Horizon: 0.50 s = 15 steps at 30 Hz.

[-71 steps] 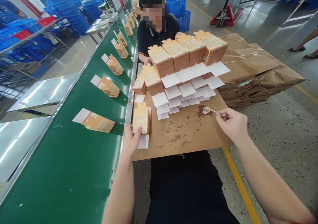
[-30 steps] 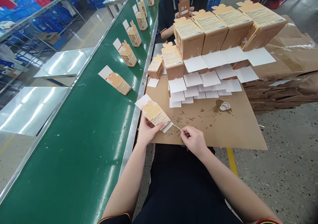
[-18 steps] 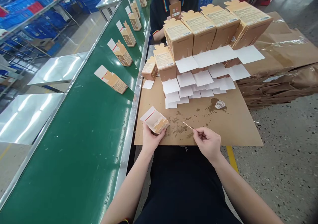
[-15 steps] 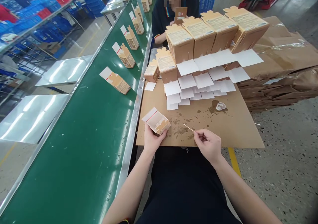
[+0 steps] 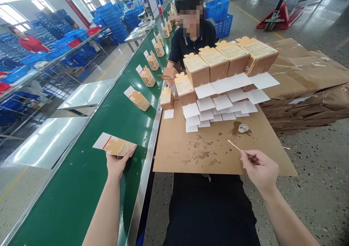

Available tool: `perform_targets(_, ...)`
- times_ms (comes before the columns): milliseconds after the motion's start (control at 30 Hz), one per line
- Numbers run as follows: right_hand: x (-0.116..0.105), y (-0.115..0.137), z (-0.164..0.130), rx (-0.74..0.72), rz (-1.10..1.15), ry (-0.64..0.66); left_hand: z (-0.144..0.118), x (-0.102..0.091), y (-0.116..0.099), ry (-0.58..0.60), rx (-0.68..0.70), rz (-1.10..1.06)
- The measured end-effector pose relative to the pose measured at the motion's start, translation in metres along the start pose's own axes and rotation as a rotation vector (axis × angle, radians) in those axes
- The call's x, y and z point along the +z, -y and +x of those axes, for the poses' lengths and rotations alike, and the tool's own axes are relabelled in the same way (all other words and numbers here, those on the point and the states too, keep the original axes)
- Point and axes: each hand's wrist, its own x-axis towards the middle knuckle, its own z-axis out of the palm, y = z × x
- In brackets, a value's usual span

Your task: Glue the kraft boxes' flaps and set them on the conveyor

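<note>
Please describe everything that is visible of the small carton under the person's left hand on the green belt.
The carton is a small box of tan cardboard that lies flat on its side on the green conveyor belt, near the belt's metal edge. Its upper face carries fine print, too small to read. A white flap with a red stripe sticks out open at the far-left end. The left hand touches its near edge with the fingertips. It lies apart from the other cartons further along the belt.
</note>
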Motion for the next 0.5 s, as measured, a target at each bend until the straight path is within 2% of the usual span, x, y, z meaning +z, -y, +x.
perform_targets(33,-0.007,-0.002,0.002,0.006,-0.014,-0.025,-0.006,-0.001,0.001,-0.023,0.013,0.015)
perform_targets(100,-0.023,-0.007,0.004,0.026,-0.054,-0.094,-0.026,-0.002,0.004,-0.156,0.063,0.037)
perform_targets(167,-0.041,-0.014,0.003,0.059,-0.104,-0.177,-0.052,-0.001,0.004,-0.343,0.164,0.038)
perform_targets(233,-0.055,-0.018,0.001,0.103,-0.138,-0.238,-0.071,0.009,-0.002,-0.431,0.303,-0.001)
perform_targets(267,-0.06,-0.018,0.002,0.123,-0.143,-0.262,-0.074,0.018,-0.007,-0.411,0.362,-0.034)
perform_targets(333,-0.064,-0.016,0.004,0.147,-0.131,-0.291,-0.064,0.046,-0.025,-0.27,0.407,-0.103)
perform_targets(400,-0.061,-0.01,0.009,0.127,-0.089,-0.295,-0.034,0.083,-0.05,-0.096,0.372,-0.147)
perform_targets(500,-0.051,0.004,0.012,0.046,-0.014,-0.276,0.032,0.143,-0.089,0.087,0.322,-0.153)
